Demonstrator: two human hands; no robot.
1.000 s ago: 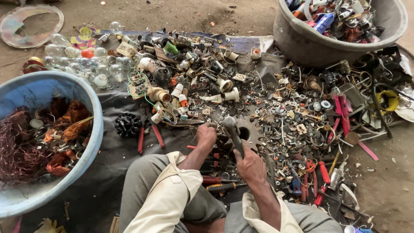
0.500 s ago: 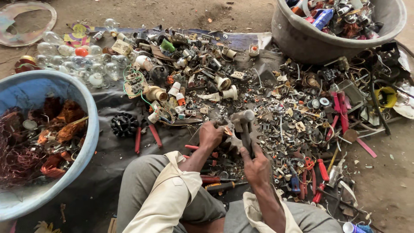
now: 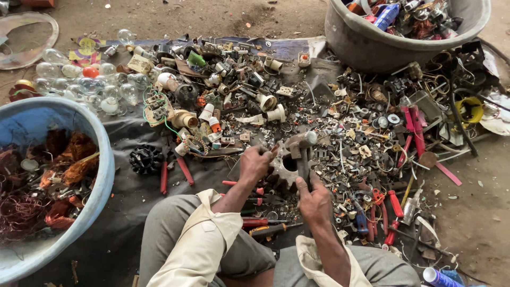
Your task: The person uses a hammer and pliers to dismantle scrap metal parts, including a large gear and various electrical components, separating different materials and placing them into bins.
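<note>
Right hand (image 3: 314,199) grips a hammer (image 3: 300,146) just beside the clenched left hand (image 3: 256,163), above a toothed gear (image 3: 284,171).

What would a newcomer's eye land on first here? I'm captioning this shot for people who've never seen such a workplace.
First, the right hand gripping a hammer over a toothed metal gear, where the left hand pinches a small part. Around them a carpet of scrap parts covers the dark sheet. At far left a blue basin holds copper wire, with clear glass bulbs behind it.
</note>
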